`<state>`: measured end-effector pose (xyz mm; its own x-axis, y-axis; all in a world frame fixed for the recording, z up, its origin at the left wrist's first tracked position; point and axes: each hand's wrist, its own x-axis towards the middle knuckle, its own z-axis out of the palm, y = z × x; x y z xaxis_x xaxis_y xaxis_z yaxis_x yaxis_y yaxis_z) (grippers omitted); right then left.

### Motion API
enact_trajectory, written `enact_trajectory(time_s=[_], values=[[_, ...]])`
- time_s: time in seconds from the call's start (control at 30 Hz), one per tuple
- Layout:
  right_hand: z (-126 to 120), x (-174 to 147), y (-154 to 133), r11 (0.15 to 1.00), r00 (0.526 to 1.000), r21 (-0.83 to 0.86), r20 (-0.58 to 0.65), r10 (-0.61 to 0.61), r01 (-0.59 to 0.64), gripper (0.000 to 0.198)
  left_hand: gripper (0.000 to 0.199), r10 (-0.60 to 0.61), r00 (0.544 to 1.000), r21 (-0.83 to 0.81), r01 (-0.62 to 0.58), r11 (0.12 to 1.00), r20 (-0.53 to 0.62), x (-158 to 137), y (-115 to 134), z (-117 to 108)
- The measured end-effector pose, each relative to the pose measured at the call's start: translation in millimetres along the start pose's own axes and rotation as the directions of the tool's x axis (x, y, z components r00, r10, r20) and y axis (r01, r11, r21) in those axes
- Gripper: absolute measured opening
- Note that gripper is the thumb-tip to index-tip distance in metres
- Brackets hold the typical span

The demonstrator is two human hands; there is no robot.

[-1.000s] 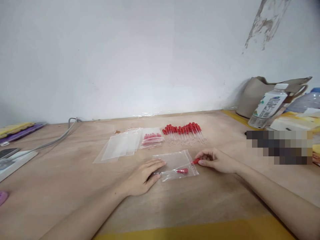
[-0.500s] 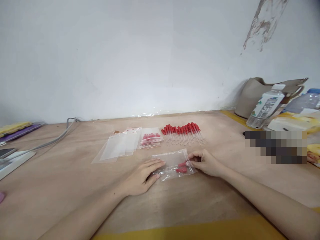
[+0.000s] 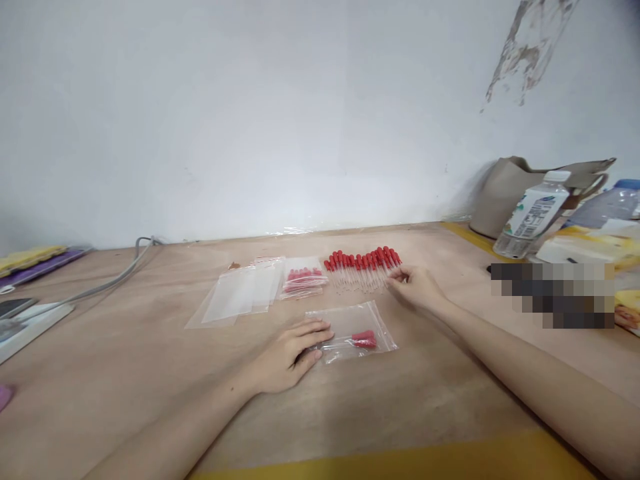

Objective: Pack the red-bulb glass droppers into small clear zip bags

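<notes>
My left hand (image 3: 289, 353) lies flat on the wooden table (image 3: 150, 373), its fingertips pressing the left end of a clear zip bag (image 3: 353, 330) that holds red-bulbed droppers (image 3: 361, 340). My right hand (image 3: 414, 285) has its fingers at the glass tips of a row of several loose red-bulbed droppers (image 3: 364, 265) farther back. Whether the fingers have pinched one is hard to tell.
A filled bag of droppers (image 3: 303, 278) and a stack of empty clear bags (image 3: 240, 293) lie to the left of the row. At the right stand a beige bag (image 3: 520, 190), plastic bottles (image 3: 533, 213) and yellow packets. A grey cable (image 3: 105, 283), a phone and purple items sit at far left.
My right hand pushed a red dropper into the clear bag, let it go, and moved back to the row of loose droppers. My left hand stayed on the bag.
</notes>
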<state>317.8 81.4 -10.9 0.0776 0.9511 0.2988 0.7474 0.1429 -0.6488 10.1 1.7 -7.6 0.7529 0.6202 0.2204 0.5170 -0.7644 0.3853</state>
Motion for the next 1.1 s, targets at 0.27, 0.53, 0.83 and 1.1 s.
enact_trajectory(time_s=[0.27,0.53,0.83,1.1], values=[[28.4,46.6,-6.9,0.934,0.968,-0.307,-0.223,0.117,-0.184,0.017,0.038,0.000,1.000,0.016,0.000,1.000,0.009,-0.6,0.7,-1.3],[32.1,52.7,-6.6,0.917,0.943,-0.272,-0.242,0.229,-0.293,0.017,0.038,0.003,1.000,0.001,-0.003,1.000,0.007,-0.4,1.0,-1.2],[11.3,21.0,-5.0,0.990,0.986,0.088,-0.115,0.117,-0.107,0.028,0.038,0.001,1.000,0.017,-0.001,1.000,0.006,1.0,0.0,-1.6],[7.1,-41.3,-8.3,0.725,0.998,0.686,0.046,0.041,-0.062,0.088,0.038,0.018,0.999,0.050,-0.020,0.999,0.037,0.7,0.1,-3.0]])
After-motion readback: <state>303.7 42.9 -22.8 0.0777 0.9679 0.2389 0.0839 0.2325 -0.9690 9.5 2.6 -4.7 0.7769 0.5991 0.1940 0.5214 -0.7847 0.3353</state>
